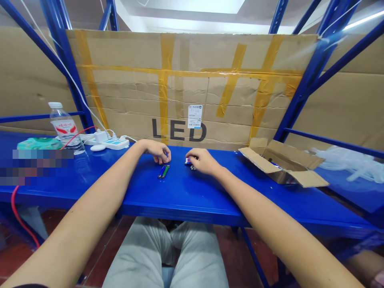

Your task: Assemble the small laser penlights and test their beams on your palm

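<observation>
Two slim sticks, one blue (161, 172) and one green (165, 172), lie side by side on the blue table (180, 196); they have dark ends and look like lighters. My left hand (157, 151) is bent down at their far end, its fingers curled together near the tabletop. What its fingertips pinch, if anything, is too small to tell. To the right, several similar sticks with shiny metal ends (193, 168) lie in a small bunch. My right hand (201, 160) curls over this bunch, thumb and fingers closed around it, hiding most of it.
An open cardboard box (288, 162) with something inside stands at the right, near clear plastic wrapping (348, 164). At the left are a water bottle (66, 128), a power strip (114, 143), cables and a green packet (39, 143). A large carton (135, 96) walls off the back.
</observation>
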Tool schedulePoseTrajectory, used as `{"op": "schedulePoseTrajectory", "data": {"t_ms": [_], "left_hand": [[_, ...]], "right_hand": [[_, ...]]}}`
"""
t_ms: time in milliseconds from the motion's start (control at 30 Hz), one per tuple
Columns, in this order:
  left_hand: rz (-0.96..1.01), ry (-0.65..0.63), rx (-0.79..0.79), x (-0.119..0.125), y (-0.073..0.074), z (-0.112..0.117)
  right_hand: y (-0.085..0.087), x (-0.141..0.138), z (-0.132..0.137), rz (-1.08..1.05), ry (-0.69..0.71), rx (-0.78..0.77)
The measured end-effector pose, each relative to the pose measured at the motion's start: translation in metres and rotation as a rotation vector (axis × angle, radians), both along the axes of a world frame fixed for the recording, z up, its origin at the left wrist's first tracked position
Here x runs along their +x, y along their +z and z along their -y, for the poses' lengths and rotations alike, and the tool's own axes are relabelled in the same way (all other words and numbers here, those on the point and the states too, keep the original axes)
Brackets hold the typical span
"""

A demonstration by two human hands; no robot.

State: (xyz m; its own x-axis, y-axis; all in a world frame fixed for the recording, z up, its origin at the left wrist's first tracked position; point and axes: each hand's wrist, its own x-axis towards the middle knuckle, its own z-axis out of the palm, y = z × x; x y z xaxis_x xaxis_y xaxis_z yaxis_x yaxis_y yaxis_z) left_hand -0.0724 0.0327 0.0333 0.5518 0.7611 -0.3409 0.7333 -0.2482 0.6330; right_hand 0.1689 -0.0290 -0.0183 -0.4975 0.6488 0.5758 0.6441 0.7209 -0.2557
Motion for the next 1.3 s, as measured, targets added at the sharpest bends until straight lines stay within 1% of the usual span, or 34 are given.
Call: {"op": "schedulePoseTrajectory", "data": {"t_ms": [100,133,200,300,467,633,733,833,900,1000,1100,1167,1233,1300], "left_hand": [[-0.060,-0.063,-0.007,0.001,-0.003,-0.004],[-0.074,-0.080,-0.003,0.002,-0.005,-0.006],[-0.097,-0.102,0.011,0.005,-0.008,-0.009],[-0.148,-0.111,0.032,0.007,-0.010,-0.013],[-0.232,-0.139,0.023,0.007,-0.008,-0.015],[-0.231,-0.156,0.016,0.005,-0.007,-0.015],[-0.220,-0.147,0.016,0.005,-0.007,-0.013],[-0.205,-0.142,0.024,0.005,-0.008,-0.011],[-0.188,-0.149,0.046,0.006,-0.008,-0.010],[-0.170,-0.178,0.124,0.009,-0.009,-0.010],[-0.191,-0.205,0.222,0.011,-0.009,-0.009],[-0.209,-0.198,0.264,0.014,-0.009,-0.008],[-0.215,-0.188,0.280,0.019,-0.009,-0.004],[-0.203,-0.202,0.290,0.027,-0.011,0.002]], "right_hand": [[-0.004,-0.031,0.015,0.191,0.156,0.046],[-0.005,-0.038,0.018,0.241,0.183,0.051],[-0.008,-0.046,0.023,0.321,0.187,0.049],[-0.010,-0.048,0.026,0.383,0.167,0.038],[-0.010,-0.046,0.026,0.400,0.168,0.031],[-0.002,-0.050,0.023,0.452,0.203,0.014],[0.007,-0.055,0.019,0.483,0.224,-0.028],[0.014,-0.062,0.015,0.500,0.215,-0.073],[0.015,-0.066,0.014,0.512,0.196,-0.094],[0.013,-0.069,0.014,0.523,0.169,-0.136],[0.015,-0.064,0.016,0.528,0.167,-0.231],[0.023,-0.052,0.015,0.505,0.196,-0.342],[0.035,-0.031,0.010,0.415,0.262,-0.479],[0.048,-0.002,0.002,0.251,0.247,-0.531]]}}
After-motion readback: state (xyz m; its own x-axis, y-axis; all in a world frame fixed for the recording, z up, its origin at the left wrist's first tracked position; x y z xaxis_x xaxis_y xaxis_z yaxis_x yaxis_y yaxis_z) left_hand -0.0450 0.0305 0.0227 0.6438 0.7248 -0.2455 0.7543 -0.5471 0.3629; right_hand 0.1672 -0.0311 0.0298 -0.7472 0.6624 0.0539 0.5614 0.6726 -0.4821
